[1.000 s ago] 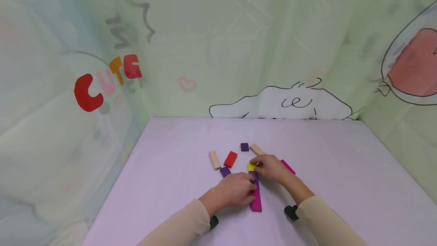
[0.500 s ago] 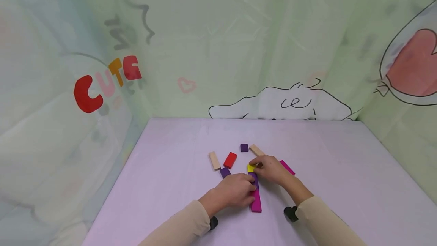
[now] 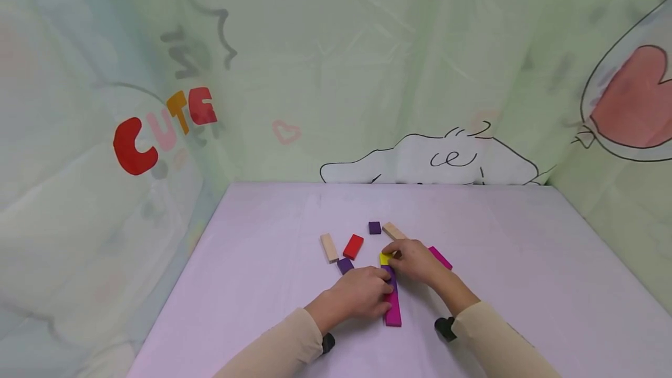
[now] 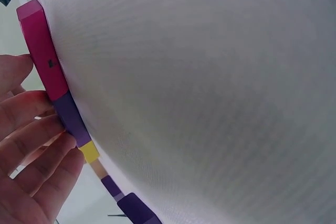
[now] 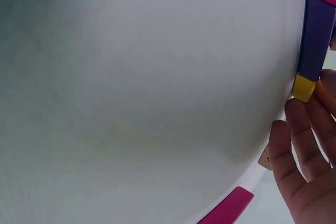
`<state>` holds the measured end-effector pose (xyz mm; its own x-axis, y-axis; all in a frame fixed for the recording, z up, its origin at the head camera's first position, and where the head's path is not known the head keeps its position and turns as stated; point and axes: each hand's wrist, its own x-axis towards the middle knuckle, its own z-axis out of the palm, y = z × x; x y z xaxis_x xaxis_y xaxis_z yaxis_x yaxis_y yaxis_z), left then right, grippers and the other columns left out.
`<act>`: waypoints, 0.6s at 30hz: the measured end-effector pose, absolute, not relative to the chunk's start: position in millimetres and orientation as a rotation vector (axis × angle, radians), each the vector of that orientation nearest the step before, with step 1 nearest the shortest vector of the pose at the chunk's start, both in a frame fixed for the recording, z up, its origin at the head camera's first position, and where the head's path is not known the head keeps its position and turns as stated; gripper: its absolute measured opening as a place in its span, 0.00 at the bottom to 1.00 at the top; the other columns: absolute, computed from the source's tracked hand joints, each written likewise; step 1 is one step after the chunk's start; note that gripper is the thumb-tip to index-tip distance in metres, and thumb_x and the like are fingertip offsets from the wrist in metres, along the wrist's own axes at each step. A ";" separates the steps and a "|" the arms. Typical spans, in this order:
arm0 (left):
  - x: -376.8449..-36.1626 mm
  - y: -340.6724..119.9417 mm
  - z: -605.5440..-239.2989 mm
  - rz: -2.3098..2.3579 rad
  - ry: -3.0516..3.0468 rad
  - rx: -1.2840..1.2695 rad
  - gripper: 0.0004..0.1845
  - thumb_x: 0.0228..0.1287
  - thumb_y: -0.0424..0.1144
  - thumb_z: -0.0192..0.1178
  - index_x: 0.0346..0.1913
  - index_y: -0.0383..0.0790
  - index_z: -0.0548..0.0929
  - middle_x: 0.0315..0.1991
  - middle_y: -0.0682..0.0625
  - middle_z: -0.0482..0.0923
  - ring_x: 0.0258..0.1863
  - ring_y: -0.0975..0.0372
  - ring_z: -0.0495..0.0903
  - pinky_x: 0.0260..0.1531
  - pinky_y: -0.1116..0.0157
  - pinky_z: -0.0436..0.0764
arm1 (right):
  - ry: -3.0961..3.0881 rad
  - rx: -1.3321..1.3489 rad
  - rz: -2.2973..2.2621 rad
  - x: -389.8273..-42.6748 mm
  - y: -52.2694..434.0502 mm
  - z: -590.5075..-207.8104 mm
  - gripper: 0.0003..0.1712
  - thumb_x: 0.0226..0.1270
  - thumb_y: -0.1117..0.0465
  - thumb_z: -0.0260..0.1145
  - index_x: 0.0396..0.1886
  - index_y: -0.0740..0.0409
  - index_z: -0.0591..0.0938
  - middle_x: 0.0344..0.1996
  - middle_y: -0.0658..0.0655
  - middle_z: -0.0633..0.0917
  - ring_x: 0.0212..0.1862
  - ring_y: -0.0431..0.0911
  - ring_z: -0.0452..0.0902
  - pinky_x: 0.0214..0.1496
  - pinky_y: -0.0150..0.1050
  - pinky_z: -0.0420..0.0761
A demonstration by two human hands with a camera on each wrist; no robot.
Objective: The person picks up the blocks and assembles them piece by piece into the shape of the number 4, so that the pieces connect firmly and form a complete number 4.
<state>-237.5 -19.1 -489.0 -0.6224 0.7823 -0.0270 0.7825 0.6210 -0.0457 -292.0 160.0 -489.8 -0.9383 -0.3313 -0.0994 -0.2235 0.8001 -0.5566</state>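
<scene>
A row of blocks lies on the table, with a magenta block nearest, a purple block in the middle and a yellow block at the far end. My left hand rests along the row from the left, its fingertips on the purple block and its thumb at the magenta one. From the right, my right hand pinches the small yellow block. In the right wrist view its fingertips sit right at that block's end. The left fingers cover part of the purple block in the head view.
Beyond the hands lie a red block, a plain wooden block, another wooden block and a dark purple cube. One more purple block is near the left hand. Another magenta block lies past the right wrist.
</scene>
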 end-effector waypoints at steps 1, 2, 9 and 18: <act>-237.5 -19.3 -489.2 -0.083 2.825 1.362 0.14 0.69 0.54 0.66 0.50 0.55 0.91 0.44 0.60 0.83 0.45 0.70 0.81 0.45 0.77 0.79 | 2.794 -0.433 -0.832 -291.8 159.6 -489.9 0.14 0.67 0.69 0.69 0.51 0.61 0.89 0.42 0.55 0.89 0.42 0.46 0.80 0.48 0.43 0.85; -237.5 -19.4 -489.4 -0.085 2.825 1.362 0.14 0.69 0.54 0.66 0.50 0.55 0.91 0.43 0.60 0.83 0.45 0.70 0.81 0.45 0.77 0.79 | 2.794 -0.435 -0.832 -291.6 159.2 -489.8 0.14 0.67 0.70 0.69 0.51 0.62 0.89 0.42 0.55 0.89 0.42 0.46 0.80 0.47 0.43 0.85; -236.9 -19.9 -489.5 -0.087 2.827 1.362 0.13 0.69 0.54 0.66 0.50 0.55 0.91 0.43 0.60 0.82 0.44 0.70 0.80 0.44 0.77 0.79 | 2.795 -0.426 -0.831 -292.0 157.3 -491.5 0.16 0.66 0.69 0.69 0.54 0.63 0.87 0.42 0.56 0.89 0.41 0.46 0.80 0.46 0.42 0.86; -236.2 -19.4 -486.8 -0.085 2.841 1.359 0.13 0.68 0.54 0.67 0.50 0.55 0.91 0.42 0.60 0.82 0.42 0.70 0.80 0.42 0.77 0.79 | 2.837 -0.376 -0.860 -284.2 158.0 -481.3 0.21 0.70 0.64 0.68 0.61 0.64 0.84 0.51 0.60 0.87 0.44 0.48 0.81 0.42 0.40 0.85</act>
<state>-236.2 -19.4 -486.8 -0.6280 0.7780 -0.0153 0.7775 0.6266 -0.0525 -284.2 158.0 -481.3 -0.9568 -0.2813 -0.0734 -0.1931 0.8038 -0.5627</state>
